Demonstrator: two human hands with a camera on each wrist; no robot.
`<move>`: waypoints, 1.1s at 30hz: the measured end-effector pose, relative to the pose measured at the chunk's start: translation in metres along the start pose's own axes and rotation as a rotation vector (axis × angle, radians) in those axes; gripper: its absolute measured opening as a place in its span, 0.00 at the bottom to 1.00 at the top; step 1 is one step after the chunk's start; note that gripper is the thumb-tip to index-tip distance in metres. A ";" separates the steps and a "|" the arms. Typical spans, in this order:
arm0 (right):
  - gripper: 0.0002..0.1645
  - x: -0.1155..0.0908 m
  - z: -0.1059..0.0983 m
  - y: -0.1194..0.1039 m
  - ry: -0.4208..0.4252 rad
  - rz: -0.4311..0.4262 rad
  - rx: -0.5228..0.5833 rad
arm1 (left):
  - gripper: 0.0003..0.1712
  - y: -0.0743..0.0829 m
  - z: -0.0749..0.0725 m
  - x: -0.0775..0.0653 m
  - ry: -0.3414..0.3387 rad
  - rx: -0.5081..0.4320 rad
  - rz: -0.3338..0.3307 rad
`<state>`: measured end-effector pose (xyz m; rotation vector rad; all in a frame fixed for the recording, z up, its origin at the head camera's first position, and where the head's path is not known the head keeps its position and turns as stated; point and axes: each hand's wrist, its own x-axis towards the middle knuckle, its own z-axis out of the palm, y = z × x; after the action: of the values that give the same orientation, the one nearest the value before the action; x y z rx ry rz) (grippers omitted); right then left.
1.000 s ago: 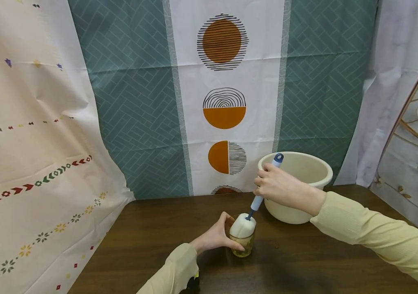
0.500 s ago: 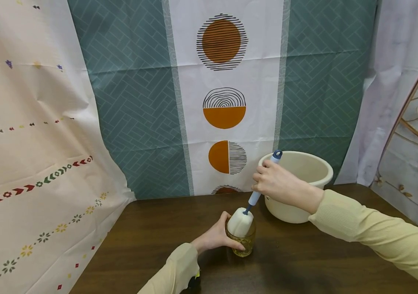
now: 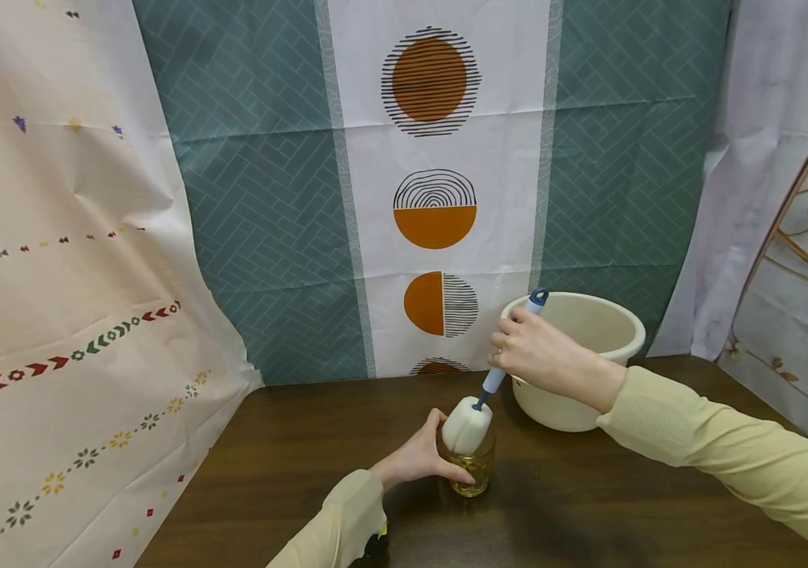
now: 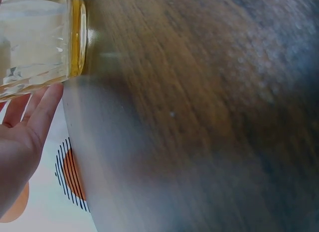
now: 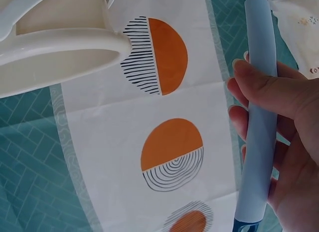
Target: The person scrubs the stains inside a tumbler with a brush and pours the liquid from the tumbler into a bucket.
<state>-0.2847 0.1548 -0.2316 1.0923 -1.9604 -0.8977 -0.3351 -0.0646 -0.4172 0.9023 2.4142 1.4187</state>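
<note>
An amber glass cup stands on the brown table, with my left hand curled round its side, thumb in front. In the left wrist view the cup shows a yellow base, and the fingers lie along its side. A sponge cup brush has its white sponge head partly inside the cup, tilted, its upper part above the rim. My right hand grips the brush's light blue handle, thumb and fingers wrapped round it; the dark blue loop end points up.
A cream plastic basin stands behind and beside my right hand, near the back of the table. Patterned cloths hang behind and at both sides. A small dark object shows by the left sleeve.
The sponge head has shifted slightly left and up in the cup since a second ago, and more of the sponge shows above the rim. My left hand keeps its place on the cup.
</note>
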 end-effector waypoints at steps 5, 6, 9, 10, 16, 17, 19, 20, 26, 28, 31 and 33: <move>0.10 -0.001 0.001 0.001 -0.004 0.012 -0.018 | 0.40 0.000 0.001 0.000 0.008 0.016 -0.013; 0.10 -0.002 0.002 0.001 -0.002 0.013 -0.018 | 0.40 0.000 0.001 0.000 0.008 0.017 -0.015; 0.09 -0.003 0.002 0.002 0.007 0.011 -0.019 | 0.40 0.001 0.001 0.000 0.010 0.020 -0.016; 0.09 -0.003 0.003 0.002 0.009 0.011 -0.019 | 0.40 0.000 0.000 0.000 0.011 0.024 -0.018; 0.10 -0.003 0.002 0.002 0.013 0.011 -0.032 | 0.40 -0.001 0.000 0.000 0.017 0.027 -0.005; 0.10 -0.003 0.002 0.002 0.014 0.012 -0.034 | 0.40 -0.001 0.000 0.000 0.016 0.023 -0.001; 0.10 -0.004 0.002 0.002 0.016 0.013 -0.036 | 0.40 -0.002 0.000 0.000 0.012 0.013 0.003; 0.10 -0.004 0.002 0.002 0.016 0.014 -0.037 | 0.40 -0.002 0.000 0.000 0.011 0.009 0.004; 0.10 -0.005 0.003 0.003 0.009 0.015 -0.040 | 0.40 -0.002 0.000 0.000 0.005 -0.002 0.004; 0.11 -0.004 0.003 0.003 0.002 0.014 -0.043 | 0.40 -0.002 0.000 0.000 0.006 0.001 0.002; 0.10 -0.004 0.003 0.003 -0.003 0.013 -0.049 | 0.40 -0.002 0.000 0.000 0.009 0.009 -0.002; 0.10 -0.005 0.002 0.002 -0.003 0.012 -0.050 | 0.40 -0.002 0.001 0.000 0.009 0.011 -0.001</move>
<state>-0.2858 0.1604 -0.2319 1.0496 -1.9348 -0.9375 -0.3358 -0.0646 -0.4188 0.8993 2.4313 1.4129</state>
